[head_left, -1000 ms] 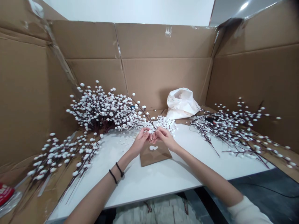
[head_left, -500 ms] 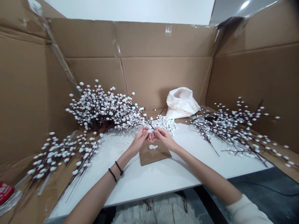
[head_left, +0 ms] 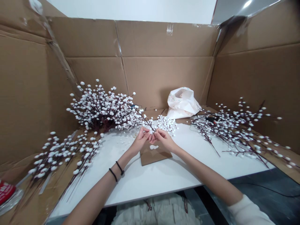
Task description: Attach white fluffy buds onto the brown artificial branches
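Walls of opened brown cardboard (head_left: 164, 81) enclose a white desk (head_left: 138, 184), and everything on it spreads out from the person's fingers.

In the head view, the left hand (head_left: 140, 141) and right hand (head_left: 165, 140) meet above the desk, their fingers (head_left: 148, 133) curled inward and pinched close together. They appear to be clenched on a thin dark pussy willow twig (head_left: 150, 125), which runs up and away from the fingertips toward the large bunch of pussy willow stems (head_left: 100, 112). The work in hand looks like close fingertip handling of this twig, though the hands hide the exact point of contact.

Just beyond the fingers lies a heap of loose white buds (head_left: 165, 123), and more scattered buds (head_left: 124, 141) sit to the left of them. Directly below the fingers is a square of kraft paper (head_left: 156, 156) with a few white buds (head_left: 154, 147) on it. Farther left lies a pile of cut stems (head_left: 63, 153), and a second pile (head_left: 234, 132) lies well to the right. A crumpled white plastic bag (head_left: 181, 103) stands beyond the fingers, to the right.
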Demonstrator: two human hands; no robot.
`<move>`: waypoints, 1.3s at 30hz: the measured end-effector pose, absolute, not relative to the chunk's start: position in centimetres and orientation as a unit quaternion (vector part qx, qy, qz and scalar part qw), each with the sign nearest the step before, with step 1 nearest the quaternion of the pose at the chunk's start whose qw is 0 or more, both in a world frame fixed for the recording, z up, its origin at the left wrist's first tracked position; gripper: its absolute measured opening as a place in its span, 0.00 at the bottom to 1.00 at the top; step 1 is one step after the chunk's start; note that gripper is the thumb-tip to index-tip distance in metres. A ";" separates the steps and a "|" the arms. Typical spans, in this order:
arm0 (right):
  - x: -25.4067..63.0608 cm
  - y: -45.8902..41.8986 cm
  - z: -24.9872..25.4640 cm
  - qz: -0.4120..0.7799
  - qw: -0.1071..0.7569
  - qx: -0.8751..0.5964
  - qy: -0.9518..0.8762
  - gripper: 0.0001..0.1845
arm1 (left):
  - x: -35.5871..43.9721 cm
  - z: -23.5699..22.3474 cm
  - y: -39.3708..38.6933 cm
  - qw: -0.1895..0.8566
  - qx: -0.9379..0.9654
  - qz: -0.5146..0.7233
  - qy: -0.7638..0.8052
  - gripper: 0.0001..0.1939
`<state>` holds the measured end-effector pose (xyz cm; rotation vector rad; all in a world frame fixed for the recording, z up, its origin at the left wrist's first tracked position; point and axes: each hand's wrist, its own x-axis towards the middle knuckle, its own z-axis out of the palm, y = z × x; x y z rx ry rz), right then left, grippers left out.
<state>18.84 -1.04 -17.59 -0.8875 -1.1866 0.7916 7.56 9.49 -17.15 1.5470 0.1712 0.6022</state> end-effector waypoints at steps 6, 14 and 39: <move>18.7 -1.0 -17.7 0.357 0.670 -0.387 -0.523 0.18 | 7.1 -16.8 9.6 0.681 0.688 0.243 0.069 0.17; 18.2 -1.3 -17.6 0.359 0.671 -0.384 -0.523 0.17 | 6.9 -17.0 9.8 0.695 0.683 0.217 0.062 0.17; 17.8 -1.2 -18.3 0.310 0.673 -0.408 -0.534 0.17 | 6.8 -16.7 9.1 0.663 0.710 0.233 0.046 0.16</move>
